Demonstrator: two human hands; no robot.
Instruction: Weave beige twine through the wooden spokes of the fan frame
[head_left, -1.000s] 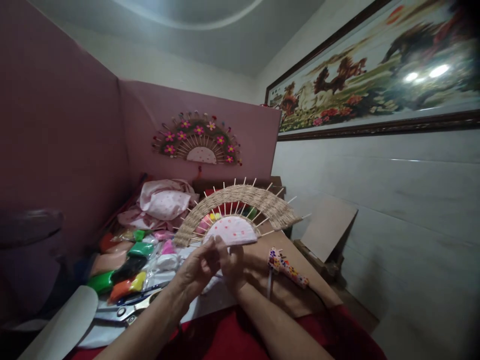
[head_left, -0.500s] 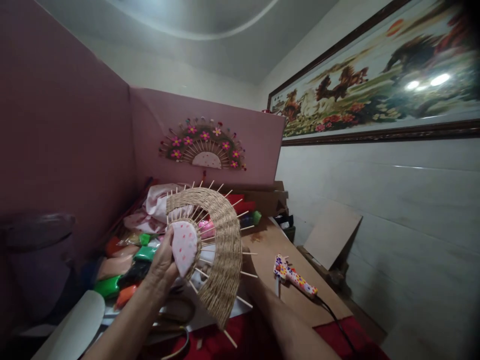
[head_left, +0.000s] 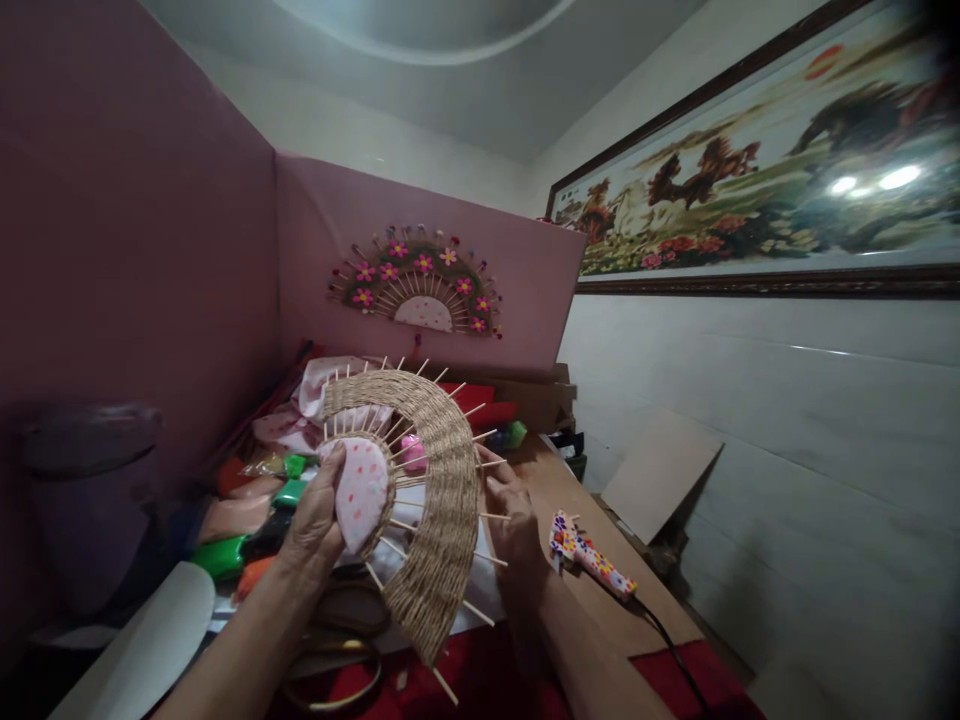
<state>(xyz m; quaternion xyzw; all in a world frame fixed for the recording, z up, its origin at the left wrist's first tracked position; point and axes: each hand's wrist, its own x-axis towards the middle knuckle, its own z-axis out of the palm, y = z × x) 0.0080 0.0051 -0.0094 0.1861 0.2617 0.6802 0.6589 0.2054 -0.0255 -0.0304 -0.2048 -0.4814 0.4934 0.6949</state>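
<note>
My left hand (head_left: 315,520) grips a woven fan (head_left: 450,490) by its half-round base, covered in white cloth with pink dots. The thumb lies on the front of the cloth; the other fingers are hidden behind it. Thin wooden sticks radiate from the base through a wide band of brown twine, and their tips stick out past the outer edge. At the right edge of the fan is my right hand (head_left: 511,510), its fingers apart and partly behind the stick tips. Whether they touch the sticks I cannot tell.
A flower-patterned glue gun (head_left: 592,555) with a black cord lies on a brown board (head_left: 637,625) at right. Gold-handled scissors (head_left: 334,690) rest below the fan. Coloured packets (head_left: 236,515) pile up at left. A finished flowered fan (head_left: 424,315) hangs on the pink panel (head_left: 525,290).
My right hand has come up from behind the fan to its right edge, and its fingers now show. The fan has shifted slightly left in view, still in my left hand.
</note>
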